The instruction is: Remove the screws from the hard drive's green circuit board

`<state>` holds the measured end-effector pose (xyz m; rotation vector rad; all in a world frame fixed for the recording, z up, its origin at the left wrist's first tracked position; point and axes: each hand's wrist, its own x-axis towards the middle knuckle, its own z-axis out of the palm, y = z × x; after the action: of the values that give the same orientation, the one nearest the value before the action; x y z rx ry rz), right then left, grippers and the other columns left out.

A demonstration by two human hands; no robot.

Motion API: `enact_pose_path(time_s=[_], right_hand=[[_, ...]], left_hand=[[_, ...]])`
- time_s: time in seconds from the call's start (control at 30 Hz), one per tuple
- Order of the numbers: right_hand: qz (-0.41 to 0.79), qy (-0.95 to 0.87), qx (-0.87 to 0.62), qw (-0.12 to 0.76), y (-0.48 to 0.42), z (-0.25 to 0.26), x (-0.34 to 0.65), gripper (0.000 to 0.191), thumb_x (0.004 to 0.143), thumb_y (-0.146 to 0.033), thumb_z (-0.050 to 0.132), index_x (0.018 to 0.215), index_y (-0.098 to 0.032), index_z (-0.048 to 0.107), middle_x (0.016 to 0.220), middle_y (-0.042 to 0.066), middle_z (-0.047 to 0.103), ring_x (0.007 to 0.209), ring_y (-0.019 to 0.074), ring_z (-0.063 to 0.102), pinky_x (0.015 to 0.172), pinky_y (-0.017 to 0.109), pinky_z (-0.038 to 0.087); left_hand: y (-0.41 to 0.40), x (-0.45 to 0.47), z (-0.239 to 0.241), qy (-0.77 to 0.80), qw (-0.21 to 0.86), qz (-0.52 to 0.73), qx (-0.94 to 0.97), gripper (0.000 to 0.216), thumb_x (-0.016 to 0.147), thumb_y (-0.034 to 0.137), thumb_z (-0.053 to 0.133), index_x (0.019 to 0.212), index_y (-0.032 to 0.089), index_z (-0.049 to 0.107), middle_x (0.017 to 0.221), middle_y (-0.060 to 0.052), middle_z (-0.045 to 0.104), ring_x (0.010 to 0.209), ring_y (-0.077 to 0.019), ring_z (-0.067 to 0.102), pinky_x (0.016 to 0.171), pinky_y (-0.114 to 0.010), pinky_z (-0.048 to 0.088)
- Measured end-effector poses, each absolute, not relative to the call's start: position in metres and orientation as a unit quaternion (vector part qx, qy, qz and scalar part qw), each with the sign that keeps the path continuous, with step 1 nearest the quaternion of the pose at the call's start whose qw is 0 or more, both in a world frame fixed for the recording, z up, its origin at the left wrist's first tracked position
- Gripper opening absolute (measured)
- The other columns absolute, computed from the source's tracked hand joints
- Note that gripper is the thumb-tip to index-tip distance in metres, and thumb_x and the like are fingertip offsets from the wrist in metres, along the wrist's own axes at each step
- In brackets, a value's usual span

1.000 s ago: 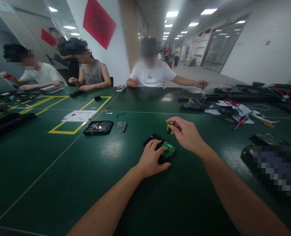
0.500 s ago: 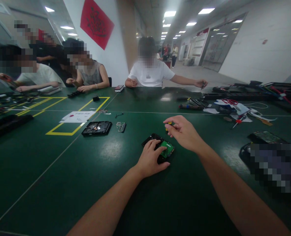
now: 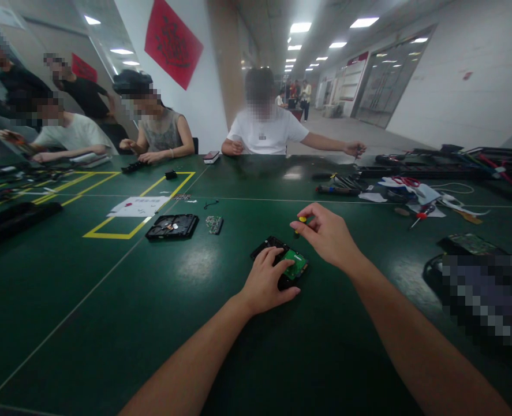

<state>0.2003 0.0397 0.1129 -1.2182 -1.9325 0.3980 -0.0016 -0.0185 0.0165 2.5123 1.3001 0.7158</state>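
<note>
The left hand [image 3: 268, 283] lies spread on the hard drive [image 3: 295, 260]. The right hand [image 3: 325, 234] pinches a yellow-and-black tool [image 3: 302, 219] near it.

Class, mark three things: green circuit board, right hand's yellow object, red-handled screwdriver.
Green circuit board [image 3: 298, 265]: head view, uncovered middle.
Yellow object [image 3: 302, 219]: head view, upper part.
Red-handled screwdriver [image 3: 421, 216]: head view, handle.

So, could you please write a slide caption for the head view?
Left hand rests on a hard drive; right hand holds a yellow tool.
</note>
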Motion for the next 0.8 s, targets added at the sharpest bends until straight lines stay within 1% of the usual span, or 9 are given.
enact_pose_path(time_s=[0.1,0.17,0.23,0.3,0.4,0.47,0.63,0.7,0.8], right_hand=[[0.152,-0.767,-0.472,0.407,0.0392,0.1138,0.2010,0.021,0.092,-0.041,0.069,0.103,-0.023,0.068,0.107,0.007,0.070,0.070,0.0168,0.068,0.066,0.033,0.053],[0.204,-0.770,-0.454,0.399,0.0380,0.1144,0.2005,0.022,0.096,-0.036,0.063,0.113,-0.024,0.069,0.103,0.006,0.071,0.068,0.0164,0.068,0.065,0.033,0.055],[0.261,-0.767,-0.440,0.387,0.0372,0.1141,0.1993,0.029,0.099,-0.032,0.055,0.124,-0.025,0.067,0.091,0.004,0.071,0.068,0.0169,0.069,0.065,0.033,0.056],[0.283,-0.761,-0.434,0.390,0.0373,0.1132,0.1980,0.032,0.100,-0.033,0.053,0.128,-0.024,0.066,0.090,0.004,0.071,0.070,0.0174,0.070,0.066,0.033,0.058],[0.254,-0.760,-0.435,0.410,0.0384,0.1124,0.1975,0.027,0.099,-0.039,0.058,0.117,-0.024,0.072,0.110,0.008,0.070,0.071,0.0154,0.069,0.069,0.033,0.058],[0.232,-0.767,-0.436,0.409,0.0386,0.1129,0.1982,0.024,0.099,-0.039,0.059,0.110,-0.024,0.074,0.116,0.009,0.068,0.068,0.0135,0.067,0.067,0.032,0.057],[0.242,-0.770,-0.439,0.395,0.0371,0.1139,0.1990,0.025,0.100,-0.033,0.057,0.120,-0.025,0.068,0.093,0.003,0.072,0.067,0.0153,0.068,0.063,0.030,0.052],[0.215,-0.761,-0.461,0.402,0.0371,0.1133,0.1984,0.022,0.096,-0.038,0.063,0.114,-0.024,0.067,0.091,0.003,0.072,0.066,0.0157,0.067,0.062,0.030,0.051],[0.154,-0.753,-0.491,0.410,0.0379,0.1125,0.1981,0.025,0.089,-0.045,0.072,0.101,-0.023,0.067,0.097,0.006,0.072,0.066,0.0163,0.065,0.061,0.031,0.050]], left_hand=[[-0.0182,-0.0016,0.0161,0.443,0.109,0.243,0.856,0.067,0.080,0.053,0.079,0.139,0.025,0.062,0.155,-0.013,0.044,0.145,-0.0396,0.036,0.120,-0.059,0.033],[-0.0173,-0.0016,0.0149,0.442,0.110,0.245,0.856,0.067,0.079,0.053,0.080,0.139,0.026,0.062,0.154,-0.012,0.045,0.145,-0.0393,0.037,0.121,-0.059,0.033],[-0.0165,-0.0017,0.0136,0.442,0.112,0.247,0.855,0.067,0.079,0.052,0.081,0.138,0.026,0.063,0.154,-0.012,0.045,0.145,-0.0390,0.037,0.121,-0.059,0.033],[-0.0159,-0.0018,0.0127,0.442,0.114,0.247,0.855,0.067,0.079,0.052,0.081,0.138,0.026,0.063,0.155,-0.012,0.045,0.145,-0.0390,0.037,0.120,-0.059,0.033],[-0.0158,-0.0015,0.0125,0.442,0.113,0.249,0.854,0.068,0.078,0.052,0.082,0.138,0.026,0.063,0.155,-0.012,0.045,0.145,-0.0392,0.037,0.120,-0.059,0.033],[-0.0161,-0.0012,0.0129,0.444,0.111,0.248,0.854,0.068,0.078,0.052,0.082,0.138,0.026,0.063,0.155,-0.012,0.045,0.145,-0.0392,0.037,0.120,-0.059,0.033],[-0.0175,-0.0007,0.0150,0.442,0.112,0.244,0.856,0.067,0.079,0.051,0.081,0.139,0.026,0.062,0.154,-0.012,0.046,0.145,-0.0393,0.037,0.120,-0.059,0.033],[-0.0184,-0.0007,0.0165,0.444,0.113,0.244,0.855,0.067,0.079,0.051,0.081,0.139,0.027,0.062,0.155,-0.012,0.045,0.145,-0.0395,0.036,0.120,-0.060,0.033],[-0.0195,-0.0005,0.0185,0.447,0.114,0.242,0.854,0.067,0.080,0.052,0.080,0.139,0.027,0.062,0.155,-0.012,0.044,0.146,-0.0397,0.036,0.120,-0.061,0.034]])
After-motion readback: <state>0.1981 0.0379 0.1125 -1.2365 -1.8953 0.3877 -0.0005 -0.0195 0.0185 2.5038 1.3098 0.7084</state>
